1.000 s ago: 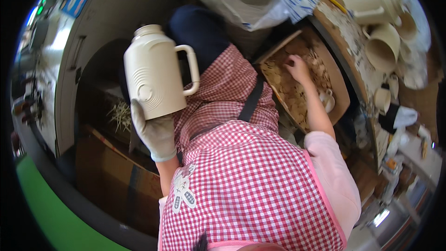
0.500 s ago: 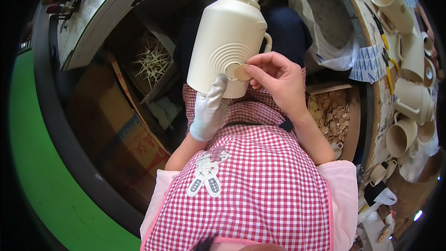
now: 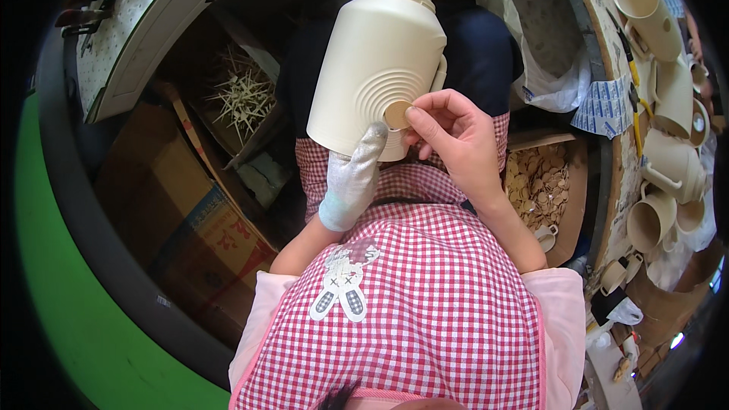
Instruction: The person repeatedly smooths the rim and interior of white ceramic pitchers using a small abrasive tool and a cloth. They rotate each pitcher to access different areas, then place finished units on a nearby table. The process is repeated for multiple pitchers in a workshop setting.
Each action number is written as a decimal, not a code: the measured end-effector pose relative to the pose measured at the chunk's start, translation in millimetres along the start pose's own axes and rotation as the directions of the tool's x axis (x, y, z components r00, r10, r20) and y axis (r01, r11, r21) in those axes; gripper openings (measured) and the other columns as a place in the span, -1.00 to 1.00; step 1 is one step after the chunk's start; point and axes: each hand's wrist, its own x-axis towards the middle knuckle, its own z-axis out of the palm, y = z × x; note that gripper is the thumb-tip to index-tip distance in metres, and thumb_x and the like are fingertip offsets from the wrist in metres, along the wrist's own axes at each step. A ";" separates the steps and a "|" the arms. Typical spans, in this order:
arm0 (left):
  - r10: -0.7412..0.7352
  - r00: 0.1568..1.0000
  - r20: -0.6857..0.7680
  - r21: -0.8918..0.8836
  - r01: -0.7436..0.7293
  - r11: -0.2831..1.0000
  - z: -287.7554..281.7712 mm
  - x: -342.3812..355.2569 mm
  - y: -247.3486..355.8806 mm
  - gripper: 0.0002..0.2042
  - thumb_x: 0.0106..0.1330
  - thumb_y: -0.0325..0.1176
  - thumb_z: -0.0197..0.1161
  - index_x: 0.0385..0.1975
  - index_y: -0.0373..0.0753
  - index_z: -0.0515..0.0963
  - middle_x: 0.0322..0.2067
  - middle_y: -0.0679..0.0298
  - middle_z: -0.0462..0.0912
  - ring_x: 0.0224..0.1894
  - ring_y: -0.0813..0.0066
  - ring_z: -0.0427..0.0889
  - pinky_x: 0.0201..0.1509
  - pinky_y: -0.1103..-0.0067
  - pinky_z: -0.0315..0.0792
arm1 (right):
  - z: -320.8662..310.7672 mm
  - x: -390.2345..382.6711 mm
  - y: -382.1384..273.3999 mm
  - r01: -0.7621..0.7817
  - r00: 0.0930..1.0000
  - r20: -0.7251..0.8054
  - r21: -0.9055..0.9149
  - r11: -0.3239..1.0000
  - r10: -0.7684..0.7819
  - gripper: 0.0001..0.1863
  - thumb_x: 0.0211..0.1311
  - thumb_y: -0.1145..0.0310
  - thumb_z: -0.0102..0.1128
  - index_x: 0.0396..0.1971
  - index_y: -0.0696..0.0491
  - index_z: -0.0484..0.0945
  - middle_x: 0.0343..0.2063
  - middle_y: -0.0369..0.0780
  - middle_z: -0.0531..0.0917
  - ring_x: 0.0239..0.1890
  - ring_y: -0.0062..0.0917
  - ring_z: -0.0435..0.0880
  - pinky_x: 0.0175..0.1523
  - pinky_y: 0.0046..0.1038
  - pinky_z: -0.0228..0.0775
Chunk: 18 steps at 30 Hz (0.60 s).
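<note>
A cream plastic flask casing [image 3: 364, 53], with a collared neck and a side handle [image 3: 440, 76], leans over my lap with its neck away from me. Raised concentric rings mark its near side. My left hand [image 3: 353, 182], in a pale grey glove, grips the lower end, the thumb lying on the front near the rings. Between the bare thumb and forefinger of my right hand [image 3: 456, 133] is a small tan round disc [image 3: 396, 115]. It lies over the middle of the rings; whether it sits flush I cannot tell.
Right of my lap stands a cardboard box of similar discs [image 3: 539, 182], with a white plastic bag [image 3: 501, 0] beyond it. Several cream casings [image 3: 672, 163] lie on the worn bench at right. At left, a box holds thin pale sprue pieces [image 3: 241, 99].
The disc has shifted from beside the ring centre to over it. The casing has turned slightly, so less of its handle shows.
</note>
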 end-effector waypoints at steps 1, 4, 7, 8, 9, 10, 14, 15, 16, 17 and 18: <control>-0.020 1.000 -0.021 0.043 0.021 0.999 2.0 0.0 1.0 -0.64 0.56 -0.32 0.19 0.26 -0.29 0.45 0.08 0.21 0.62 0.05 0.50 0.63 0.14 0.55 0.53 | 0.0 0.3 0.8 -0.027 1.000 -0.008 -0.014 1.000 0.027 -0.83 0.40 0.39 0.34 -0.16 0.16 0.63 -0.40 -0.27 0.76 -0.39 -0.70 0.73 -0.39 -0.71 0.49; -0.023 0.999 -0.029 0.079 0.025 0.997 4.4 0.3 3.3 -0.65 0.57 -0.32 0.18 0.26 -0.29 0.45 0.08 0.22 0.62 0.04 0.51 0.63 0.14 0.55 0.53 | -1.6 -0.1 2.4 -0.083 0.996 0.018 -0.014 0.996 0.083 -0.84 0.39 0.37 0.35 -0.20 0.15 0.64 -0.43 -0.28 0.75 -0.42 -0.71 0.71 -0.40 -0.71 0.48; -0.015 0.999 -0.040 0.107 0.020 0.994 3.1 1.1 3.2 -0.65 0.57 -0.31 0.18 0.25 -0.30 0.46 0.06 0.22 0.63 0.03 0.52 0.63 0.13 0.56 0.53 | -6.1 1.8 3.5 -0.109 0.992 0.055 -0.010 0.994 0.110 -0.84 0.39 0.36 0.36 -0.23 0.15 0.64 -0.44 -0.28 0.74 -0.45 -0.71 0.70 -0.41 -0.70 0.49; -0.019 0.999 -0.047 0.140 0.026 0.990 2.7 1.5 2.6 -0.65 0.57 -0.31 0.19 0.25 -0.30 0.47 0.06 0.22 0.63 0.03 0.52 0.63 0.13 0.56 0.53 | -8.1 3.4 3.8 -0.119 0.991 0.064 -0.017 0.993 0.120 -0.84 0.38 0.36 0.36 -0.24 0.15 0.64 -0.45 -0.28 0.74 -0.45 -0.71 0.70 -0.40 -0.69 0.49; -0.023 0.998 -0.057 0.167 0.032 0.985 2.6 2.0 1.8 -0.65 0.57 -0.30 0.19 0.24 -0.30 0.47 0.06 0.22 0.63 0.03 0.53 0.63 0.12 0.56 0.53 | -9.7 4.8 3.7 -0.123 0.988 0.097 -0.012 0.992 0.123 -0.84 0.38 0.36 0.36 -0.24 0.15 0.64 -0.45 -0.29 0.74 -0.45 -0.71 0.69 -0.40 -0.69 0.50; -0.019 0.998 -0.056 0.180 0.029 0.983 2.8 2.3 1.0 -0.65 0.56 -0.31 0.20 0.24 -0.30 0.47 0.05 0.22 0.64 0.02 0.53 0.63 0.12 0.56 0.53 | -11.6 6.4 3.5 -0.144 0.985 0.089 -0.017 0.989 0.145 -0.83 0.38 0.36 0.36 -0.25 0.15 0.64 -0.46 -0.28 0.74 -0.46 -0.71 0.69 -0.40 -0.69 0.50; 0.012 0.996 -0.087 0.175 0.004 0.985 5.3 3.4 -1.7 -0.66 0.54 -0.33 0.23 0.22 -0.31 0.48 0.04 0.22 0.65 0.01 0.52 0.64 0.11 0.56 0.54 | -12.5 9.5 1.4 -0.138 0.981 0.126 -0.071 0.988 0.146 -0.82 0.39 0.35 0.36 -0.27 0.17 0.64 -0.47 -0.28 0.74 -0.46 -0.70 0.69 -0.38 -0.67 0.53; 0.010 0.996 -0.084 0.164 0.004 0.986 6.1 3.5 -2.1 -0.66 0.53 -0.34 0.24 0.22 -0.31 0.48 0.03 0.22 0.65 0.00 0.52 0.64 0.10 0.56 0.54 | -12.2 9.6 0.5 -0.156 0.983 0.073 -0.129 0.979 0.166 -0.82 0.39 0.34 0.35 -0.27 0.17 0.64 -0.47 -0.27 0.74 -0.46 -0.69 0.69 -0.38 -0.67 0.53; 0.042 0.994 -0.104 0.202 -0.020 0.979 6.4 3.7 -2.3 -0.65 0.52 -0.35 0.26 0.22 -0.31 0.48 0.03 0.22 0.65 0.01 0.51 0.65 0.10 0.56 0.54 | -11.3 9.8 -0.1 -0.122 0.985 0.113 -0.095 0.988 0.132 -0.81 0.39 0.34 0.35 -0.28 0.17 0.65 -0.48 -0.27 0.74 -0.47 -0.69 0.69 -0.38 -0.67 0.53; 0.064 0.992 -0.106 0.240 -0.037 0.970 6.7 3.9 -2.4 -0.65 0.51 -0.35 0.27 0.21 -0.31 0.48 0.03 0.22 0.65 0.01 0.50 0.65 0.10 0.56 0.54 | -11.0 9.4 -1.0 -0.122 0.986 0.102 -0.085 0.989 0.130 -0.81 0.39 0.33 0.36 -0.29 0.16 0.65 -0.49 -0.26 0.74 -0.48 -0.69 0.69 -0.39 -0.67 0.53; 0.084 0.988 -0.132 0.275 -0.045 0.960 6.9 4.0 -2.8 -0.64 0.50 -0.36 0.29 0.21 -0.31 0.48 0.03 0.22 0.65 0.01 0.50 0.65 0.11 0.56 0.55 | -11.2 9.8 -1.7 -0.138 0.980 0.135 -0.069 0.988 0.147 -0.80 0.39 0.32 0.36 -0.29 0.16 0.65 -0.49 -0.26 0.74 -0.49 -0.69 0.69 -0.40 -0.67 0.53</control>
